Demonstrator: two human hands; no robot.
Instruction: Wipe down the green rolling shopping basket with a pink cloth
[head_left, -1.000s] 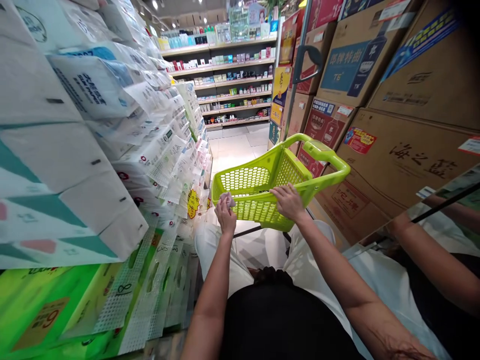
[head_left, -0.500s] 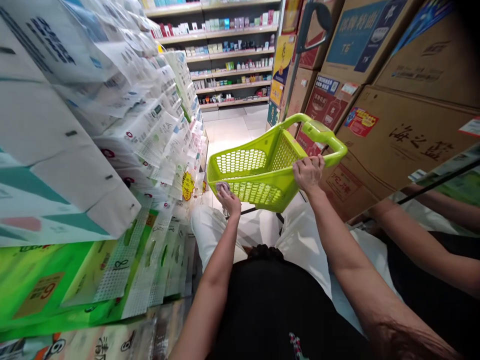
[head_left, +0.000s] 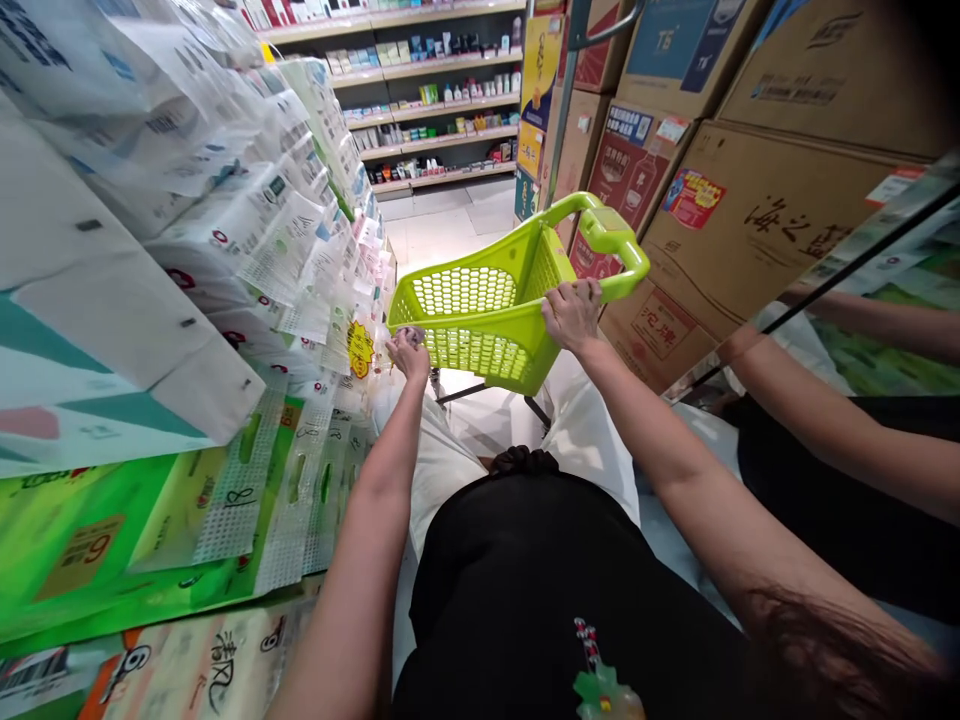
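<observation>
A lime-green shopping cart (head_left: 525, 362) with perforated plastic sides stands sideways in front of my legs, and no goods show in its basket. My right hand (head_left: 574, 312) grips the near top rim close to the handle (head_left: 607, 228). At the other end of that rim is my left hand (head_left: 409, 355), closed around a crumpled greyish-purple cloth (head_left: 412, 334). The cloth lies against the basket's corner. Part of the dark lower frame (head_left: 461, 394) shows beneath the basket.
Plastic-wrapped tissue packs (head_left: 277, 240) are piled high close on the left. Cardboard cartons (head_left: 780, 215) rise on the right beside a mirror (head_left: 885, 330) reflecting my arms. A metal pole (head_left: 562, 120) stands behind the cart; shelves of small goods (head_left: 442, 95) line the far end.
The view has tilted down and shifted, so the cart and both hands sit further left and higher. My left hand with the cloth stays at the basket's end corner; my right hand keeps its grip.
</observation>
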